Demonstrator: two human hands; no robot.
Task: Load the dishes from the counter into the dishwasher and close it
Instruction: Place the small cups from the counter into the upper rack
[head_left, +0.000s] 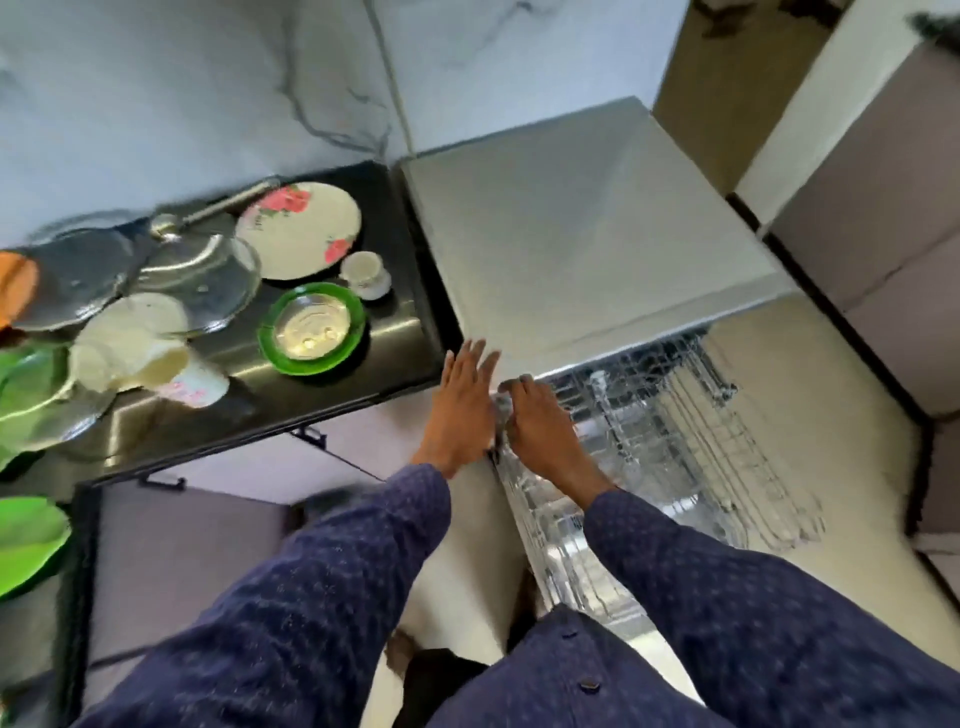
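The silver dishwasher (587, 228) stands right of a black counter (332, 395). Its wire rack (691, 452) is pulled out over the open door and looks empty. My left hand (465, 400) hovers with straight fingers by the dishwasher's front left corner. My right hand (540, 421) has its fingers curled over the rack's left front edge. On the counter lie a floral plate (298, 228), a small white cup (366, 274), a green plate holding a steel bowl (311, 328), a glass lid (202, 280), a ladle (208, 210) and cream cups lying on their sides (130, 353).
More green plates (28, 540) and steel plates (72, 280) crowd the counter's left end. Grey cabinet drawers (171, 545) sit below the counter. A marble wall (208, 78) is behind. Cream floor tiles (831, 374) lie right of the rack, bounded by grey cabinets (893, 218).
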